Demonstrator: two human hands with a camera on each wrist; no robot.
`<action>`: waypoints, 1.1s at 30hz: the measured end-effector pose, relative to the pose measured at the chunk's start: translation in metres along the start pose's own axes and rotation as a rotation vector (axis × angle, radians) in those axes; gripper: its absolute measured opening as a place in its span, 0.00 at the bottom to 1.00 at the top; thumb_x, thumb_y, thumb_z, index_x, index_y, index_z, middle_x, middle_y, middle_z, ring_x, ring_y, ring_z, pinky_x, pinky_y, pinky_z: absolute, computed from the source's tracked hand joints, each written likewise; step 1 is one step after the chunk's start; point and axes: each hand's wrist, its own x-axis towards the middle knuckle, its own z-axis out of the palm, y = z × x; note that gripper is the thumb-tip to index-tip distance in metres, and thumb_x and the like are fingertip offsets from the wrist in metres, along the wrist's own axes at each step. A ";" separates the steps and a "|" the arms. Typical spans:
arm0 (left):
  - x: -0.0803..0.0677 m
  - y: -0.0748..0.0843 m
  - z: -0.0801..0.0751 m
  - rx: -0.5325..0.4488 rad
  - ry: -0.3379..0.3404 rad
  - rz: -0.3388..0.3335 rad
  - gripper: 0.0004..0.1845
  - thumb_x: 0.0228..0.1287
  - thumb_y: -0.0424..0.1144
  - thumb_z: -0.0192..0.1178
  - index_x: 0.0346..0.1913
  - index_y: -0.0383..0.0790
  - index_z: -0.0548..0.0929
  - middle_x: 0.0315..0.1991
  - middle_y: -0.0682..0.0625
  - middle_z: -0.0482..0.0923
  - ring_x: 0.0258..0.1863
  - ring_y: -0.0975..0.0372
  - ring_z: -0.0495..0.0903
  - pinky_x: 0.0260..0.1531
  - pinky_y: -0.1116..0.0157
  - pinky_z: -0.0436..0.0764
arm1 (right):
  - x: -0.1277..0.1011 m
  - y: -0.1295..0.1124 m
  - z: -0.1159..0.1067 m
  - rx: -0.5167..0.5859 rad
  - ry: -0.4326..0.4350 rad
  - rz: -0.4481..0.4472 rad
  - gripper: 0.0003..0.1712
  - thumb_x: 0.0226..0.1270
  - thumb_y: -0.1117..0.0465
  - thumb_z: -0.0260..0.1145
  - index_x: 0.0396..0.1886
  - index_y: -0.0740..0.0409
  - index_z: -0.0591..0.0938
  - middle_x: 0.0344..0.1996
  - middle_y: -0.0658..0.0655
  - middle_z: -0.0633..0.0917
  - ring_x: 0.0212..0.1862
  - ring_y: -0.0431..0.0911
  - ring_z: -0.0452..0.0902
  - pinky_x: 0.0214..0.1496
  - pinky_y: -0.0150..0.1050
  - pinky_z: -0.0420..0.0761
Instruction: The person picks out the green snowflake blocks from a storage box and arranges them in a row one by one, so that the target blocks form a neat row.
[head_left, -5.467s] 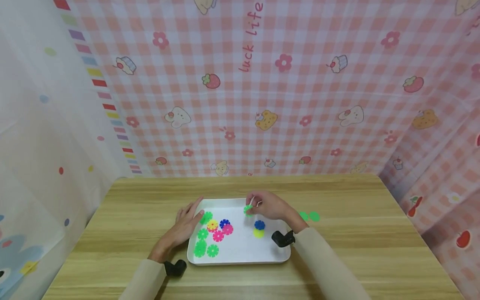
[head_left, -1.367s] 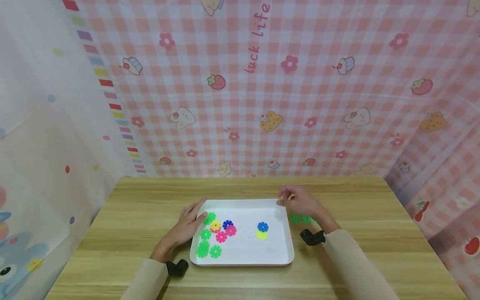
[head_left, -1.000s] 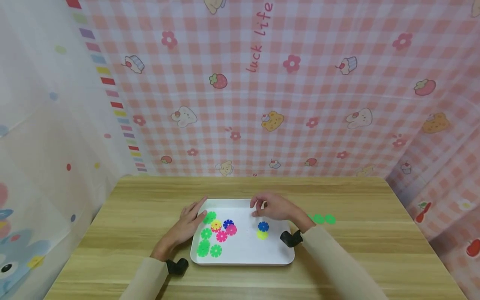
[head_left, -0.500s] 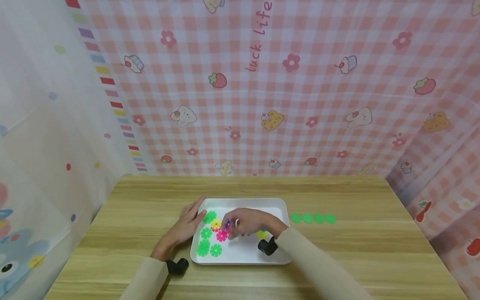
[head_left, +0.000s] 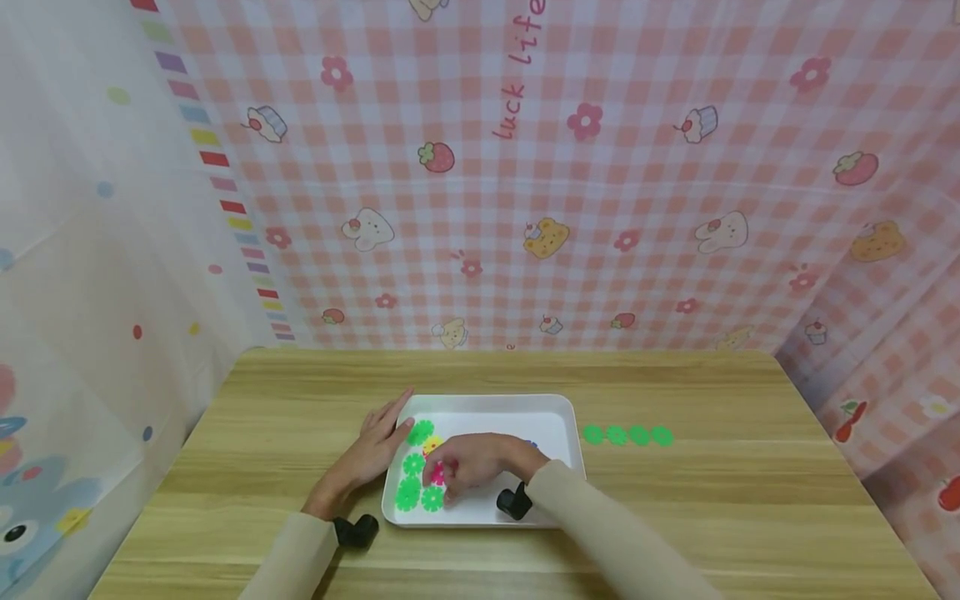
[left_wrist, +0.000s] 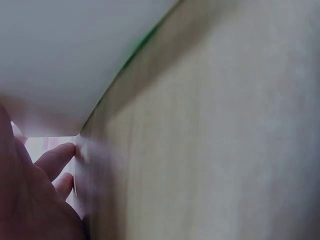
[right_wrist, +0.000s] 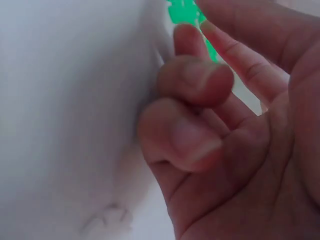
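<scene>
The right hand (head_left: 468, 467) reaches into the white tray (head_left: 555, 417) with its fingers curled down over a pink gear piece (head_left: 437, 476); whether it actually pinches that piece cannot be told, as the wrist view shows only bent fingers (right_wrist: 200, 80) near a green piece (right_wrist: 187, 12). The left hand (head_left: 367, 454) lies flat with straight fingers against the tray's rim at 9 o'clock. Green gear pieces (head_left: 415, 483) cluster in the tray at 9 o'clock of the right hand, with a yellow one (head_left: 431, 446) just at 12 o'clock of the pink. On the wooden table (head_left: 750, 517), at 3 o'clock of the tray, four green pieces (head_left: 627, 435) lie in a row.
</scene>
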 end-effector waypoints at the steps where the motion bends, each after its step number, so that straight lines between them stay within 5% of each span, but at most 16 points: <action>1: 0.000 0.000 0.000 -0.001 -0.002 -0.003 0.33 0.78 0.59 0.39 0.80 0.57 0.48 0.79 0.48 0.50 0.79 0.47 0.41 0.74 0.43 0.29 | 0.001 0.000 0.001 -0.017 0.008 0.002 0.13 0.63 0.63 0.72 0.45 0.45 0.84 0.26 0.46 0.76 0.28 0.37 0.69 0.33 0.27 0.71; 14: 0.000 0.001 0.000 -0.004 -0.008 -0.016 0.32 0.79 0.58 0.39 0.80 0.58 0.47 0.79 0.46 0.49 0.79 0.48 0.40 0.74 0.44 0.28 | 0.003 -0.001 0.007 -0.056 0.048 0.050 0.13 0.60 0.57 0.75 0.41 0.39 0.82 0.36 0.44 0.78 0.41 0.38 0.71 0.45 0.32 0.74; 33: 0.000 0.003 -0.001 -0.006 -0.006 -0.011 0.32 0.79 0.56 0.39 0.80 0.56 0.48 0.79 0.47 0.51 0.79 0.48 0.41 0.74 0.43 0.30 | 0.005 0.001 0.010 -0.054 0.094 -0.007 0.11 0.57 0.62 0.76 0.34 0.48 0.81 0.22 0.45 0.75 0.26 0.36 0.67 0.31 0.27 0.69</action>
